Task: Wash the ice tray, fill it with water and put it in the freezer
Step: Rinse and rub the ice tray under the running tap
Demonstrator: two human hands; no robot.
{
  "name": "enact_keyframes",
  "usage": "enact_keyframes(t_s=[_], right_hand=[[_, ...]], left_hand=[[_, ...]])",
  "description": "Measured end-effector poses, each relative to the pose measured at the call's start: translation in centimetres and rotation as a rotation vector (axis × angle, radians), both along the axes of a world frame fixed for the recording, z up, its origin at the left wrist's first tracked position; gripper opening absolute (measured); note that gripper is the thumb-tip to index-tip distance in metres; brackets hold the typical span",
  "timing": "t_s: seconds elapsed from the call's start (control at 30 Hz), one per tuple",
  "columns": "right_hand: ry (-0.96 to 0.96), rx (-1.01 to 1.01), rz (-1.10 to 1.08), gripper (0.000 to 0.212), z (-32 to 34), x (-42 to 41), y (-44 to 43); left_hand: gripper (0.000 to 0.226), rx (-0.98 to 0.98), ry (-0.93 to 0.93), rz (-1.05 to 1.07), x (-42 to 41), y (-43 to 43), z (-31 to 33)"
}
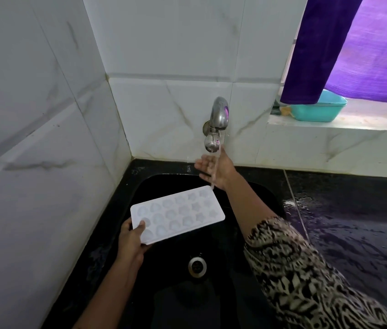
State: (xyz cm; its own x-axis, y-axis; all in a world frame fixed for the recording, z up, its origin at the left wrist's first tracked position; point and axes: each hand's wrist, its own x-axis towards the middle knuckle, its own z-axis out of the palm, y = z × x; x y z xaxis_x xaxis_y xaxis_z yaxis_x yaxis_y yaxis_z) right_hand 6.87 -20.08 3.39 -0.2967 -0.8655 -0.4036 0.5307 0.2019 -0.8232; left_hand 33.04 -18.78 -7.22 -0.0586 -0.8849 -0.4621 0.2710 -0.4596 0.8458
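While water (220, 151) runs from the steel tap (219, 115) into the black sink (225, 252), a teal tub (318, 110) sits on the ledge (330, 126) under a purple curtain (353, 43), and the dark desk (353, 222) glistens wet. The left hand (132, 238) grips the white ice tray (178, 213) by its near corner, thumb on top, over the sink. The right hand (214, 168) is spread open, palm up, in the stream, holding nothing.

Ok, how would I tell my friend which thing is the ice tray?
Find the black sink in the white-tiled corner, under the steel tap. The white plastic ice tray is over the basin, its near-left corner gripped by the left hand. It is the only pale thing there, with rows of small shaped hollows.
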Motion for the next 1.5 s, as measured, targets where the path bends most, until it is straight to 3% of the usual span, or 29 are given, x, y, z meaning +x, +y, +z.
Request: enact_keyframes(t_s=[0.07, 0.17, 0.23, 0.33, 0.37, 0.47, 0.63, 0.73, 0.87, 1.07, 1.27, 1.37, 1.5], right_hand=[[0.029, 0.106, 0.102, 0.048, -1.7, 1.0, 1.8], [0.254, 0.239, 0.138, 0.032, -4.1, 2.5, 5.0], [0.538, 0.255, 0.021, 0.028, -5.9, 2.6, 6.9], [1.156, 0.383, -0.077, 0.023, -7.8, 1.8, 9.3], [1.210, 0.471, -0.046, 0.029, -8.0, 1.5, 9.7], [0.900, 0.483, 0.045, 0.042, -8.0, 0.8, 9.9], [0.453, 0.286, -0.143, 0.048, -7.1, 0.2, 10.6], [0.449, 0.230, -0.191, 0.078, -8.6, -1.1, 11.3], [0.535, 0.088, -0.227, 0.056, -6.2, -0.3, 12.4], [0.335, -0.007, -0.244, 0.058, -5.4, 0.0, 13.1], [0.145, -0.025, -0.217, 0.042, -5.5, -0.1, 13.4], [0.037, 0.022, -0.210, 0.040, -5.3, -0.3, 13.5], [0.081, 0.088, -0.214, 0.053, -5.1, -0.1, 14.3]], left_hand=[[0.038, 0.011, -0.001, -0.004, -0.1, 0.1, 0.0], [0.037, 0.027, -0.001, -0.016, -0.4, 0.4, 0.0], [0.035, 0.019, -0.007, -0.035, -0.7, 0.8, 0.1], [0.035, 0.011, -0.010, -0.057, -1.4, 1.3, 0.1], [0.035, 0.012, -0.004, -0.062, -1.6, 1.4, 0.1], [0.035, -0.001, 0.036, -0.098, -2.4, 1.7, 0.1], [0.024, 0.053, 0.101, -0.180, -3.9, 2.1, 0.6], [0.052, 0.152, 0.118, -0.233, -4.7, 2.2, 1.0], [0.076, 0.298, 0.122, -0.257, -5.2, 2.0, 0.0], [0.054, 0.371, 0.289, -0.182, -5.9, 2.1, 0.8], [0.018, 0.230, 0.376, -0.116, -5.2, 1.9, 1.4], [0.023, 0.150, 0.398, -0.102, -4.5, 1.6, 1.6], [0.022, 0.055, 0.396, -0.079, -3.9, 1.6, 2.2]])
